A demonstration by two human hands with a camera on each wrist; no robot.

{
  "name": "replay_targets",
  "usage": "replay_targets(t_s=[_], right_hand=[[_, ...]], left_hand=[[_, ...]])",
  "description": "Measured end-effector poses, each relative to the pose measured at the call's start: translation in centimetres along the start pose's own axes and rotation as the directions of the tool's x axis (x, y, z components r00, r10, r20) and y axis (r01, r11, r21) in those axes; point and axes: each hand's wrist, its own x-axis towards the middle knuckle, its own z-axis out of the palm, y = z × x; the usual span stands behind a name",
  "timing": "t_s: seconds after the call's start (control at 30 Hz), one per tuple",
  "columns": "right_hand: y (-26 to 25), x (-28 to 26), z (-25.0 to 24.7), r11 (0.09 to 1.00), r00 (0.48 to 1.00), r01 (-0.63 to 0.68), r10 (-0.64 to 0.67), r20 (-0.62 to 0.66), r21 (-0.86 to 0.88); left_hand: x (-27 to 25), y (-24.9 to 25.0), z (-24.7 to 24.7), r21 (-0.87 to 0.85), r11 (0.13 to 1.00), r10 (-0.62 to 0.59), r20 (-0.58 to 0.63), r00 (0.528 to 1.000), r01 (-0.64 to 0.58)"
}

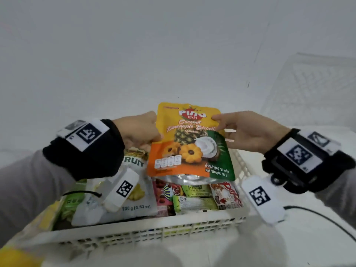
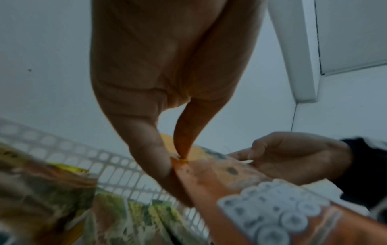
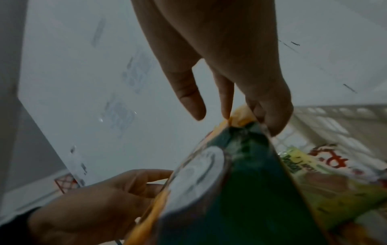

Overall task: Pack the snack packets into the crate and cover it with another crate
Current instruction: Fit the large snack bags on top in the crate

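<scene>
Above crate (image 1: 134,233) — both hands pinch biscuit pouch (image 1: 189,143): left hand (image 1: 138,130), right hand (image 1: 252,132).

I note the biscuit pouch (image 1: 189,143) is glossy printed plastic film, with a shiny silvery foil band along its lower edge. The crate (image 1: 146,231) beneath looks like matt cream plastic, moulded as a lattice (holes throughout). The fruit packet (image 1: 123,197) inside has a smooth, slightly sheened white film. My wrist bands (image 1: 84,151) look like soft black cloth carrying matt white printed tags.
</scene>
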Motion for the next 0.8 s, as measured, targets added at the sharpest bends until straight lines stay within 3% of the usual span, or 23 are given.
replay_targets(t_s=[0.13, 0.23, 0.4, 0.5, 0.6, 0.8], right_hand=[[-0.4, 1.9, 0.3, 0.907, 0.975, -0.208, 0.223, -0.002, -0.366], [-0.2, 3.0, 0.9, 0.797, 0.944, -0.306, 0.324, -0.060, -0.520], [0.7, 4.0, 1.9, 0.609, 0.944, -0.264, 0.324, -0.070, -0.748], [1.3, 4.4, 1.6, 0.610, 0.939, -0.282, 0.334, -0.082, -0.741], [2.1, 4.8, 1.3, 0.658, 0.936, -0.308, 0.340, -0.094, -0.687], [2.1, 4.7, 1.3, 0.693, 0.950, -0.295, 0.286, -0.125, -0.658]], left_hand=[[-0.7, -0.4, 1.6, 0.135, 0.985, -0.127, 0.148, 0.981, 0.107], [-0.6, -0.1, 3.2, 0.261, 0.954, -0.197, 0.184, 0.963, 0.145], [1.0, -0.5, 5.0, 0.390, 0.911, -0.240, 0.230, 0.943, 0.136], [2.0, -0.7, 5.8, 0.406, 0.901, -0.280, 0.268, 0.922, 0.155], [2.5, -0.8, 6.2, 0.469, 0.874, -0.269, 0.245, 0.932, 0.129], [2.6, -1.2, 4.5, 0.340, 0.928, -0.259, 0.302, 0.917, 0.151]])
